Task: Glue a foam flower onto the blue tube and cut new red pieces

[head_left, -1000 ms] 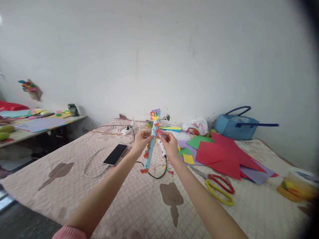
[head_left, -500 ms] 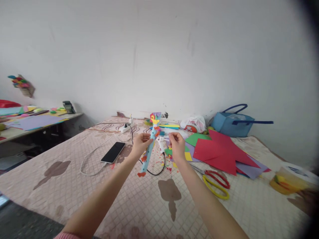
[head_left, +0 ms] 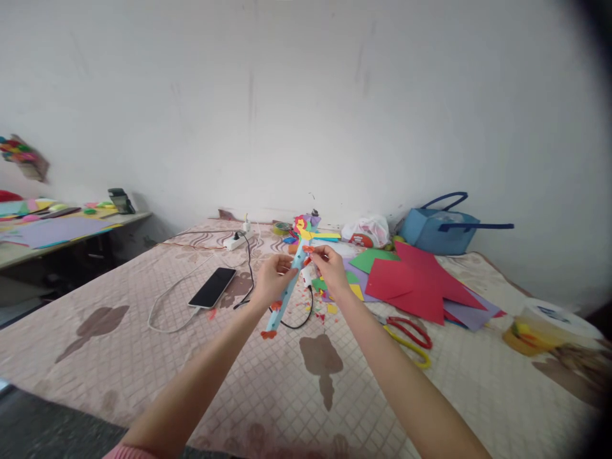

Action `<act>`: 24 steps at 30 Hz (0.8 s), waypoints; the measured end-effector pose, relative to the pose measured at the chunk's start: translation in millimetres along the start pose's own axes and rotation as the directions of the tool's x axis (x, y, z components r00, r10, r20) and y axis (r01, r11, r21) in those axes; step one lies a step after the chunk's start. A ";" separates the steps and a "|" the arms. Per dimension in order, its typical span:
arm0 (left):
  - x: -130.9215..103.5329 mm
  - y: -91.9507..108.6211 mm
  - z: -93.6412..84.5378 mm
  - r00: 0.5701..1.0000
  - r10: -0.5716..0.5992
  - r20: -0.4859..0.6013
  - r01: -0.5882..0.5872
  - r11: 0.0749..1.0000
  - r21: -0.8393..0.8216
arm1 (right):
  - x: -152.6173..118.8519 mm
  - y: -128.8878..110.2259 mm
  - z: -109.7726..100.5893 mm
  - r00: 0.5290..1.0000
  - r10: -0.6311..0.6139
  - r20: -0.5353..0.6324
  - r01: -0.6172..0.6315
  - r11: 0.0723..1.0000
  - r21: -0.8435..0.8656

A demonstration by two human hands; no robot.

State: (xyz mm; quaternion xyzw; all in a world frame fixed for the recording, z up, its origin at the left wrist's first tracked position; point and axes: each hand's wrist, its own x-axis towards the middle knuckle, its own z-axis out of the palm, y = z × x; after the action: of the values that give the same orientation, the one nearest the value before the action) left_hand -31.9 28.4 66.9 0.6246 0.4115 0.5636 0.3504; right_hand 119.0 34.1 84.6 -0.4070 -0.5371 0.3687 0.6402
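Observation:
A light blue paper strip (head_left: 285, 298) with orange cut-outs and small dark dots slants upward, a red, yellow and purple paper piece (head_left: 304, 226) at its top. My left hand (head_left: 276, 277) grips the strip around its middle, fingers closed on it. Near the strip's upper right edge, my right hand (head_left: 328, 266) pinches at an orange cut-out (head_left: 308, 250). Behind the hands lies a white glue gun (head_left: 306, 276), partly hidden, its black cable curving toward me. Small paper scraps are scattered beneath.
A phone (head_left: 213, 288) with a white cable lies left, near a power strip (head_left: 238, 240). To the right are red paper sheets (head_left: 406, 290), scissors (head_left: 408, 338), a blue bag (head_left: 437, 231) and a plastic tub (head_left: 545, 328). Another table (head_left: 19, 255) stands far left.
My right hand has moved left and up to the strip's upper part, touching the orange cut-out. My left hand still holds the strip. The view has shifted slightly.

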 end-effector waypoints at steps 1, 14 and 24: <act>0.2 -0.6 -0.3 1.000 -0.003 0.003 0.003 1.000 -0.002 | -0.2 0.2 -0.8 1.000 0.011 -0.010 -0.011 1.000 0.016; -3.5 -3.8 -1.8 1.000 -0.008 -0.007 0.008 0.999 0.047 | -5.6 -4.8 -22.4 0.986 0.151 -0.076 -0.122 0.947 0.299; -4.9 -6.2 -3.0 1.000 -0.017 -0.019 0.018 0.999 0.031 | -5.7 -6.9 -16.7 0.990 0.137 -0.017 -0.112 0.871 0.479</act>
State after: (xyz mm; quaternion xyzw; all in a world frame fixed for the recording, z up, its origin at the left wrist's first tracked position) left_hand -35.7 26.4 59.6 0.6211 0.4289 0.5598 0.3419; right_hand 134.9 24.1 87.2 -0.2800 -0.3865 0.5196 0.7087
